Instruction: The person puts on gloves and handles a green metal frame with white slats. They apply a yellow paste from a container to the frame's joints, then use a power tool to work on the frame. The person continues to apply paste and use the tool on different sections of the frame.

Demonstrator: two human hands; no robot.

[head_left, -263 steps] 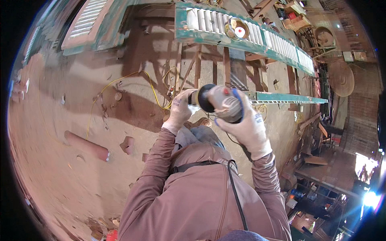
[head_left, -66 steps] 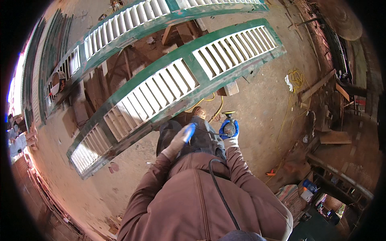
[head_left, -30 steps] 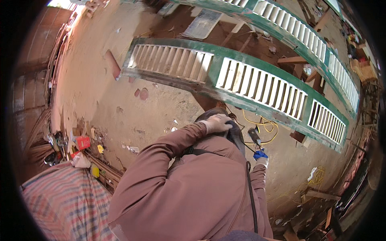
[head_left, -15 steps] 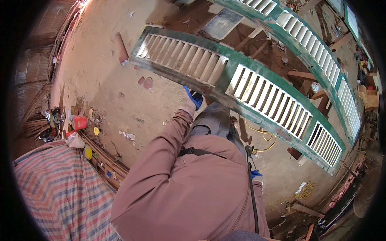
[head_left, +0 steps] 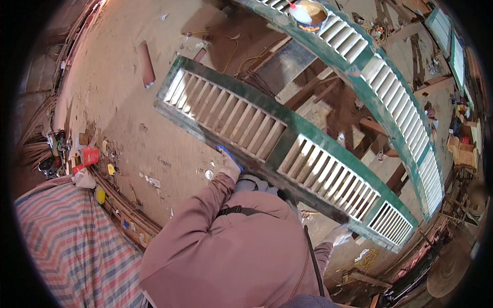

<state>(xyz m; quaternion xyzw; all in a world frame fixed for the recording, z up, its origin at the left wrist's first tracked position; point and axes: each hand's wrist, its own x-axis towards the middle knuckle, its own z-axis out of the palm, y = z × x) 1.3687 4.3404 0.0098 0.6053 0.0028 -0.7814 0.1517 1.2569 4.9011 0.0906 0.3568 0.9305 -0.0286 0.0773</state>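
Note:
A long green louvered shutter (head_left: 285,126) with white and brown slats spans the middle, tilted from upper left to lower right. My left hand (head_left: 229,163), in a pale glove with blue fingers, is closed on its near edge, left of the middle. Toward the right end, my right hand (head_left: 339,235) grips the same edge in a similar glove. The shutter partly hides the fingers of both hands. Beyond it lies a second green louvered shutter (head_left: 377,82) with white slats. On that one stand an open tub (head_left: 312,15) and a white bottle with a red tip (head_left: 299,13).
A striped sheet (head_left: 67,241) covers something at the lower left, near a red box (head_left: 90,155) and a yellow bottle (head_left: 100,195). A clay-coloured cylinder (head_left: 146,65) lies on the dirt floor. Yellow cord (head_left: 367,258) and wood scraps lie at the lower right.
The near shutter has come closer to me and lower in view. My right hand has risen from my side to its edge. The tub and bottle have come into view.

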